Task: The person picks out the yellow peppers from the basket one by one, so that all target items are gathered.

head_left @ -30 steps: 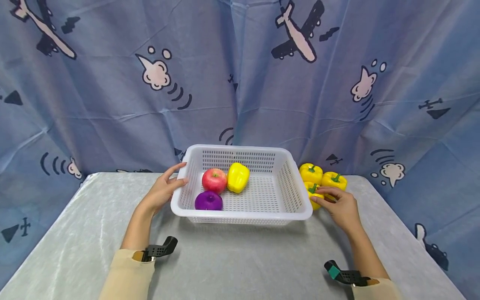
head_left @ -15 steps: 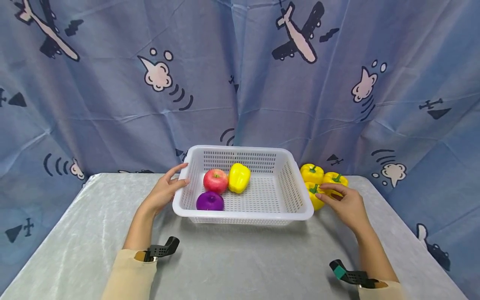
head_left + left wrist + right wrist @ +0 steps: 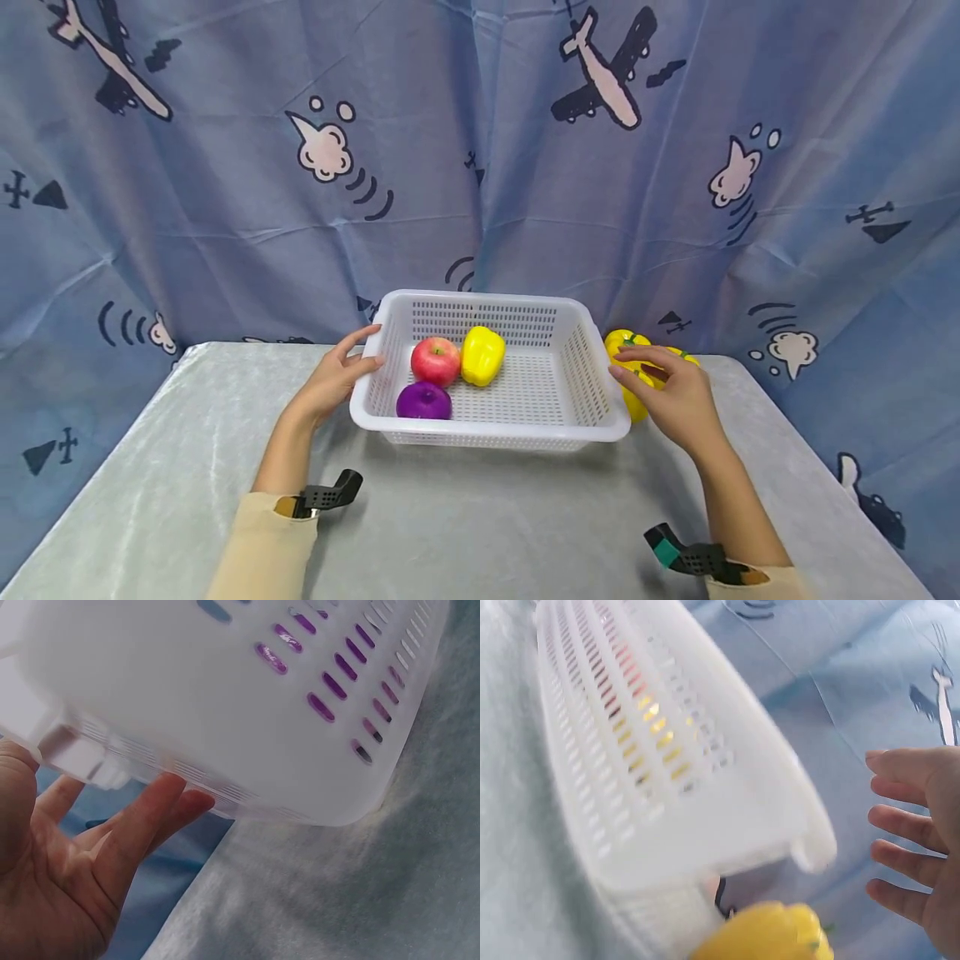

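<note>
In the head view, my left hand (image 3: 333, 383) grips the left rim of a white plastic basket (image 3: 510, 431). In the left wrist view its fingertips (image 3: 171, 784) touch the outside of the basket. Inside, on the left, lie a red apple (image 3: 435, 362), a purple round vegetable or fruit (image 3: 424, 401) and a yellow bell pepper (image 3: 482, 356). My right hand (image 3: 678, 400) is over several yellow bell peppers (image 3: 636, 407) beside the basket's right end, partly hiding them. The right wrist view shows this hand's fingers apart with nothing held, and one yellow pepper (image 3: 769, 934) below.
A grey-white cloth covers the table (image 3: 480, 517). Behind it hangs a blue curtain (image 3: 420, 167) printed with airplanes. The basket stands near the table's back edge, and a black camera mount (image 3: 330, 493) sits on the left wrist.
My right hand has come off the front yellow pepper and risen slightly up and to the left. The left hand stays on the basket rim. The whole head view has shifted slightly.
</note>
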`<action>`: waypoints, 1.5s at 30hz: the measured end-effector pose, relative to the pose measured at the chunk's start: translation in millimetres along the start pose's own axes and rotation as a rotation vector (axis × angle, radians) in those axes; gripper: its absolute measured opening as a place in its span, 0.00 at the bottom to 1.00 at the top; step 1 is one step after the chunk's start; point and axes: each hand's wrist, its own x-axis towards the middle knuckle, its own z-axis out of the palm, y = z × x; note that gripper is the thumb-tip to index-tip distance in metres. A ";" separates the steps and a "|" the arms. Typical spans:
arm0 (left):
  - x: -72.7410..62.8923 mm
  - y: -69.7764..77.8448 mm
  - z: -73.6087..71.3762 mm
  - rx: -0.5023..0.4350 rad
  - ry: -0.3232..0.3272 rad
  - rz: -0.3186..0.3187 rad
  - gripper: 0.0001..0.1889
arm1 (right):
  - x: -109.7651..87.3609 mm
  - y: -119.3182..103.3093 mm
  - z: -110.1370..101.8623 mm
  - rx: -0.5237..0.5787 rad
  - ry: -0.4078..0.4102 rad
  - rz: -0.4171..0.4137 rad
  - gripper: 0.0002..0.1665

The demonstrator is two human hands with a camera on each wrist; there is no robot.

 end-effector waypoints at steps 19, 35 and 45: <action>2.0 1.9 -4.0 -0.008 0.002 0.008 0.36 | 69.6 -74.5 66.8 -0.042 -0.352 -0.113 0.27; 2.1 -1.4 -0.9 -0.014 -0.013 0.004 0.36 | 96.5 -62.5 134.0 0.057 -0.367 0.053 0.31; 0.3 0.9 -1.9 -0.009 -0.006 -0.002 0.36 | 95.1 -49.4 148.3 0.019 -0.372 0.077 0.33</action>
